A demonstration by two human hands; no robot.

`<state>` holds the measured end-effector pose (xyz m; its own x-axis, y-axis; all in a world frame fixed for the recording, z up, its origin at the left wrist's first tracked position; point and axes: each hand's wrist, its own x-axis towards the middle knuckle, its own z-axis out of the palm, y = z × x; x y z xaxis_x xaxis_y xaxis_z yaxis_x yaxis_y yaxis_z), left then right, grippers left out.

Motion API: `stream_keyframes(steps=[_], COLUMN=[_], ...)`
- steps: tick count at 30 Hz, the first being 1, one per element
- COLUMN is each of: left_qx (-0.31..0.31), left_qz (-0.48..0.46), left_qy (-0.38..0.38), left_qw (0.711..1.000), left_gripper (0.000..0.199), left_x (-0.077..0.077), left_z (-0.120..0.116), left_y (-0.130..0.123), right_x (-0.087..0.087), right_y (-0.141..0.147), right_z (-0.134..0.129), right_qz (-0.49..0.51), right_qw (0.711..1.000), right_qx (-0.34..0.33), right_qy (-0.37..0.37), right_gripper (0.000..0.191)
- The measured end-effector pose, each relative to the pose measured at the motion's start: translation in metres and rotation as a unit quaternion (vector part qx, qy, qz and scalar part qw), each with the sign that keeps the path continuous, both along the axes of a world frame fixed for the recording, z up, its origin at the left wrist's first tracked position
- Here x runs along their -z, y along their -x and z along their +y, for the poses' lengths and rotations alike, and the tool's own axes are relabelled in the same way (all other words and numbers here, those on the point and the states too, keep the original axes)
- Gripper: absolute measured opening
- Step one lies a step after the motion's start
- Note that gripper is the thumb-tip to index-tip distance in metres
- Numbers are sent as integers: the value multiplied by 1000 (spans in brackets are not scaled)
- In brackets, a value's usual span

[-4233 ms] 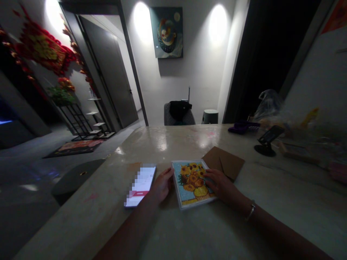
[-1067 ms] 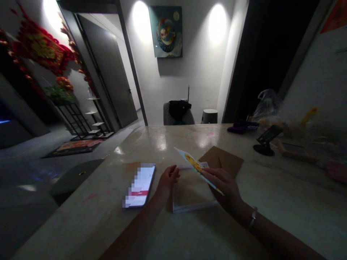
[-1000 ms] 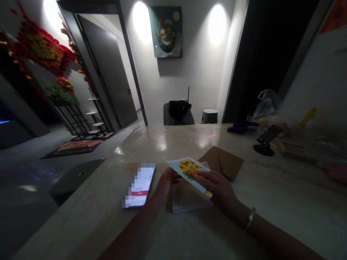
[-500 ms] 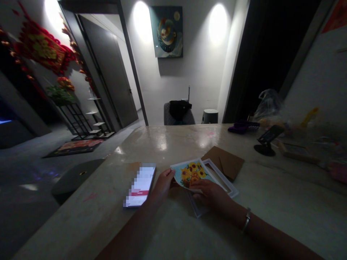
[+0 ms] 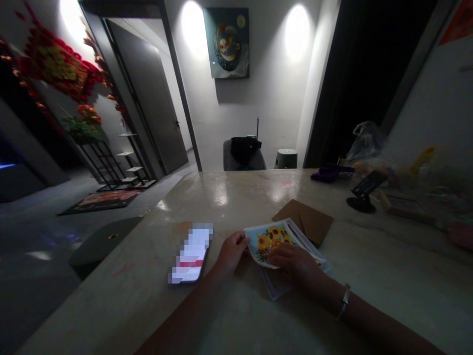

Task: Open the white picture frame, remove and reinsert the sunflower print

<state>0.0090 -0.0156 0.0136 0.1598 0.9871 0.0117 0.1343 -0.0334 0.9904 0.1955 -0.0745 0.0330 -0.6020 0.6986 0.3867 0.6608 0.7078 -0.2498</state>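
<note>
A sunflower picture (image 5: pixel 271 237) with a pale blue background and white border lies over a white frame (image 5: pixel 305 236), its lower left edge curving. My left hand (image 5: pixel 233 249) pinches the picture's left corner between thumb and fingers. Across the picture's lower right part rests my right hand (image 5: pixel 291 261), fingers bent together at its front edge; its thumb is hidden. The frame's far right side and lower left corner show around the picture. Behind it, a brown backing board (image 5: pixel 318 222) lies flat, partly overlapped by the frame.
Left of my hands lies a lit phone (image 5: pixel 192 254) on the stone table (image 5: pixel 148 296). At the right are a black phone stand (image 5: pixel 364 197), a purple item (image 5: pixel 327 173), a clear plastic bag (image 5: pixel 367 143) and a wooden frame (image 5: pixel 406 207). A stool (image 5: pixel 103 241) stands at the left.
Both hands and the picture have moved a little to the right, covering more of the white frame's opening. The frame has shifted slightly right. The phone and brown board have stayed put.
</note>
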Motion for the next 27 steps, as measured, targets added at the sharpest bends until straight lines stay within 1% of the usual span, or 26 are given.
stream_keyframes(steps=[3,6,8,11,13,16,21,27], left_qx=[23,46,44,18,18,26,10,5], left_qz=[83,122,154,217,246,261,277,245], left_qy=[-66,-98,-106,-103,-102,-112,-132,-169], left_qw=[994,987,981,971,964,958,952,955], left_gripper=[19,24,33,56,62,58,53,40], left_x=[-1,-2,-1,2,4,3,-2,3], left_z=[2,1,1,1,2,4,5,7], left_y=[1,2,3,4,5,5,7,12], right_x=[-2,-2,-3,-9,-15,-19,-13,-11], right_y=[0,0,0,2,3,4,3,0], right_z=[0,-2,-4,-8,-11,-12,-11,-12], right_qz=[-45,-82,-99,-127,-146,-159,-155,-136], right_qw=[998,992,987,979,975,972,969,962], right_qx=[-2,-13,-17,-19,-19,-20,-30,-32], right_qy=[-46,-93,-124,-159,-169,-174,-191,-235], right_gripper=[15,14,14,13,11,10,14,18])
